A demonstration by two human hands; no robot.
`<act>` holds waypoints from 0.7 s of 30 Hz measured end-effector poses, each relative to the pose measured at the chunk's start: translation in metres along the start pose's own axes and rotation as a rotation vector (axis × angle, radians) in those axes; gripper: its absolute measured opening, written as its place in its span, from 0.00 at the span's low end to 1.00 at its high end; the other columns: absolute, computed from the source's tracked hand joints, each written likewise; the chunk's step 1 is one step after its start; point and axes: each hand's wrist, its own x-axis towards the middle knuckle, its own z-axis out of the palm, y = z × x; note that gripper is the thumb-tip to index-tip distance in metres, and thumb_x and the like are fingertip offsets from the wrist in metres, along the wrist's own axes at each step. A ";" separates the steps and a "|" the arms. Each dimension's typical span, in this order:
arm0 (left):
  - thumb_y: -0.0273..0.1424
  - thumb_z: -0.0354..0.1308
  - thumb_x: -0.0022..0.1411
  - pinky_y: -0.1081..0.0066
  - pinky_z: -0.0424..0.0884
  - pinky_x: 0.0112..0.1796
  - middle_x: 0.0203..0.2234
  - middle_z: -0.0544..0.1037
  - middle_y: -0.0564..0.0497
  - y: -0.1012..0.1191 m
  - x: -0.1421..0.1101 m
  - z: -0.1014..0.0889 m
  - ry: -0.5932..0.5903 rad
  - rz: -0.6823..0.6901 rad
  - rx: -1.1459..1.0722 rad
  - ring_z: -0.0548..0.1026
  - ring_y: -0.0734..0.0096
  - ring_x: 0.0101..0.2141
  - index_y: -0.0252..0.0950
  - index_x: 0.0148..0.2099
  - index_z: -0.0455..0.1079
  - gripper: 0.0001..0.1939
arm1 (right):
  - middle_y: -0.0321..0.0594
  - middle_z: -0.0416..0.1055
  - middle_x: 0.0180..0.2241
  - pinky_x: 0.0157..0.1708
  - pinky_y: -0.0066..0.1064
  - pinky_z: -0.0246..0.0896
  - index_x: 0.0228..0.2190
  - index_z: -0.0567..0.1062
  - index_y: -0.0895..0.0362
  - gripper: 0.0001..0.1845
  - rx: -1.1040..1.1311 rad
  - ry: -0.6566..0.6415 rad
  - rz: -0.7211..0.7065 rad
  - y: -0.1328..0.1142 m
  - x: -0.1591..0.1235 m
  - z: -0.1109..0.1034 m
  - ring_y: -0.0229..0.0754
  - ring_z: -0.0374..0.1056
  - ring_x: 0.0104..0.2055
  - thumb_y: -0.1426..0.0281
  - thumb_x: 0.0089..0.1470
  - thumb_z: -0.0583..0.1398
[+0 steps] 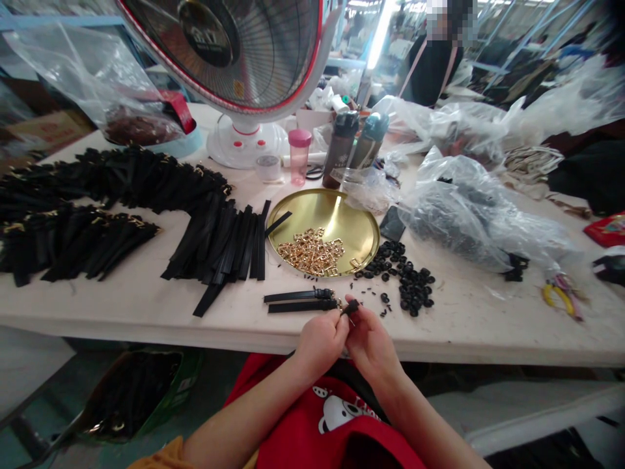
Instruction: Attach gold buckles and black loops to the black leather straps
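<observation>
My left hand (pixel 322 342) and my right hand (pixel 370 342) meet at the table's near edge, both pinched on a small black strap piece (pixel 350 307) with a gold buckle part. Just beyond them lie two finished black straps (pixel 297 300). A gold round tray (pixel 349 218) holds a heap of gold buckles (pixel 312 251). Small black loops (pixel 407 277) are scattered to its right. Loose black straps (pixel 224 241) lie left of the tray.
Large piles of black straps (pixel 73 215) cover the table's left. A fan heater (pixel 244 58), a pink cup (pixel 299 155) and bottles (pixel 354 146) stand behind the tray. Plastic bags (pixel 469 208) lie right, pliers (pixel 561 296) far right. A person stands at the back.
</observation>
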 end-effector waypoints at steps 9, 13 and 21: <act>0.32 0.39 0.63 0.71 0.63 0.35 0.33 0.73 0.46 -0.002 0.005 -0.015 -0.108 0.091 -0.103 0.70 0.68 0.34 0.33 0.37 0.65 0.14 | 0.35 0.73 0.27 0.32 0.30 0.60 0.31 0.76 0.54 0.12 -0.175 -0.067 -0.060 0.000 -0.003 0.000 0.38 0.65 0.30 0.62 0.42 0.63; 0.33 0.40 0.62 0.74 0.63 0.28 0.24 0.71 0.52 -0.005 0.006 -0.021 -0.229 0.065 -0.293 0.69 0.72 0.25 0.33 0.47 0.62 0.15 | 0.35 0.72 0.29 0.31 0.28 0.59 0.34 0.76 0.54 0.14 -0.256 -0.014 -0.079 0.000 0.000 -0.005 0.37 0.64 0.30 0.60 0.45 0.61; 0.38 0.39 0.63 0.73 0.61 0.29 0.29 0.71 0.49 -0.008 0.010 -0.019 -0.022 -0.003 -0.404 0.67 0.73 0.26 0.33 0.60 0.48 0.25 | 0.38 0.73 0.33 0.37 0.33 0.59 0.36 0.74 0.52 0.14 -0.473 -0.224 -0.146 0.003 -0.004 0.002 0.42 0.65 0.35 0.60 0.51 0.55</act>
